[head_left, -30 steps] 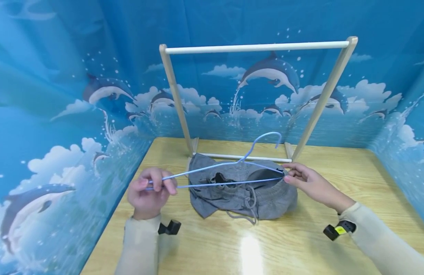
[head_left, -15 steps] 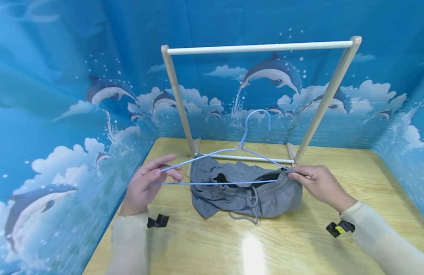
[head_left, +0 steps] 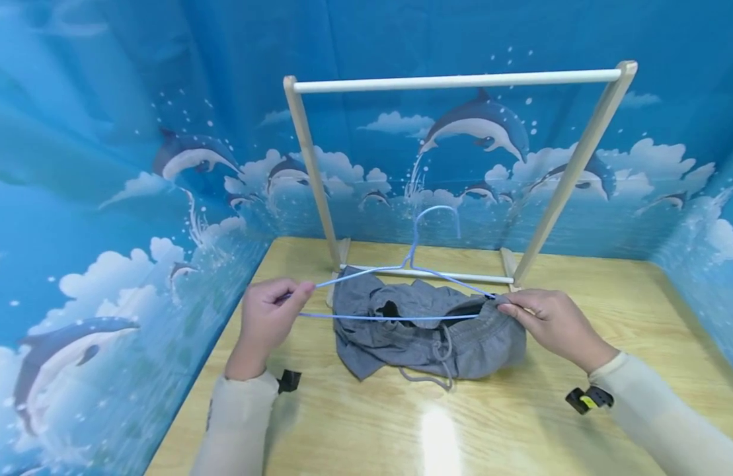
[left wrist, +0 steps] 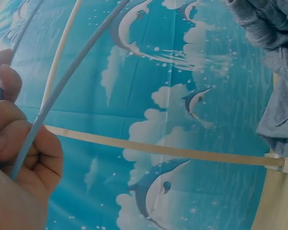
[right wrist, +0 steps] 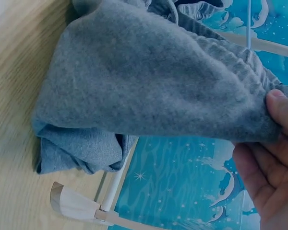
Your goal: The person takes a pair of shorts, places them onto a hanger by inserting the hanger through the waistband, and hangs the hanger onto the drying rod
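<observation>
A light blue wire hanger [head_left: 366, 318] is held level above the table, its hook pointing up. My left hand [head_left: 267, 322] grips the hanger's left end, with the fingers curled round the wire in the left wrist view. Grey drawstring shorts [head_left: 479, 354] lie bunched beneath the hanger, their waist opening facing up. My right hand [head_left: 553, 325] pinches the right end of the waistband [right wrist: 240, 72] between thumb and fingers. The hanger's right end sits inside the waist opening and is hidden by the cloth. The grey cord [head_left: 442, 354] hangs at the front of the shorts.
A wooden rack with a white top bar [head_left: 455, 82] stands behind the shorts. Its lower bar [head_left: 491, 278] runs just behind them. The wood-grain table [head_left: 354, 423] extends in front. A blue dolphin-print curtain [head_left: 366, 139] encloses the back and sides.
My left hand has gone from loosely spread fingers to a closed grip on the hanger. The hanger's hook has swung upright, then shifted slightly left and lower. My right hand keeps pinching the waistband.
</observation>
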`<state>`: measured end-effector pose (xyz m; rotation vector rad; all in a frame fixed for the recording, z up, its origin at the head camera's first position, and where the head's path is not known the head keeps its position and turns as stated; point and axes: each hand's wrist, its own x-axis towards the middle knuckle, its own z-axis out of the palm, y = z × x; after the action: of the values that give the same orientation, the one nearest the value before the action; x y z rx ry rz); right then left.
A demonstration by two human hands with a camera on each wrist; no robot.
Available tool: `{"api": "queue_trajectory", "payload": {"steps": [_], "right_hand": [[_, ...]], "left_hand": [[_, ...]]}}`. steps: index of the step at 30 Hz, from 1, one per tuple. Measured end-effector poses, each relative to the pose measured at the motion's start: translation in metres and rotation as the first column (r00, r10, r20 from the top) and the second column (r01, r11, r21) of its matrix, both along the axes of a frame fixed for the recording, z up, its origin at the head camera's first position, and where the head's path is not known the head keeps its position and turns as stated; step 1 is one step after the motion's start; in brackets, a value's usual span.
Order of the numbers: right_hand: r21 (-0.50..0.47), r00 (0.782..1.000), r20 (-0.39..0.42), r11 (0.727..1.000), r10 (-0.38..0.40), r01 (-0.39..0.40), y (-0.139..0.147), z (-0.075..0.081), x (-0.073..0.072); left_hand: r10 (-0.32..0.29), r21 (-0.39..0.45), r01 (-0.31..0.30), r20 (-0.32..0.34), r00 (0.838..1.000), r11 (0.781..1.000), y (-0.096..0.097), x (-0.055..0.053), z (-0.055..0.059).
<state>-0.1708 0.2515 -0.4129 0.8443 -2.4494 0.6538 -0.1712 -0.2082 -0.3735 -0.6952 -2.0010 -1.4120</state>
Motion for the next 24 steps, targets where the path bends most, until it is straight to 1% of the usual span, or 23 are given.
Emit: {"api": "queue_trajectory", "payload": {"steps": [2, 7, 11, 13, 18, 24], "right_hand": [[0.009, 1.0, -0.015, 1.0, -0.001, 0.001, -0.001, 0.001, 0.0], [0.008, 0.999, -0.035, 1.0, 0.009, -0.008, -0.004, 0.002, -0.001], [0.006, 0.999, -0.046, 1.0, 0.001, 0.0, -0.008, 0.001, -0.001], [0.003, 0.999, -0.049, 1.0, -0.015, 0.015, -0.009, 0.0, -0.001], [0.007, 0.997, -0.078, 1.0, -0.027, 0.027, -0.012, 0.0, 0.0], [0.007, 0.995, -0.092, 0.999, -0.034, 0.035, -0.018, 0.005, 0.003]], "left_hand": [[-0.033, 0.011, 0.034, -0.036, 0.999, 0.999, 0.001, -0.003, -0.001], [-0.106, -0.017, 0.105, -0.074, 0.992, 0.994, 0.004, -0.009, -0.003], [-0.12, -0.021, 0.119, -0.106, 0.987, 0.993, 0.013, -0.009, -0.009], [-0.116, -0.025, 0.114, -0.121, 0.986, 0.993, 0.018, -0.009, -0.013], [-0.121, -0.036, 0.117, -0.139, 0.983, 0.992, 0.027, -0.011, -0.018], [-0.182, -0.056, 0.176, -0.132, 0.974, 0.983, 0.04, -0.012, -0.019]]}}
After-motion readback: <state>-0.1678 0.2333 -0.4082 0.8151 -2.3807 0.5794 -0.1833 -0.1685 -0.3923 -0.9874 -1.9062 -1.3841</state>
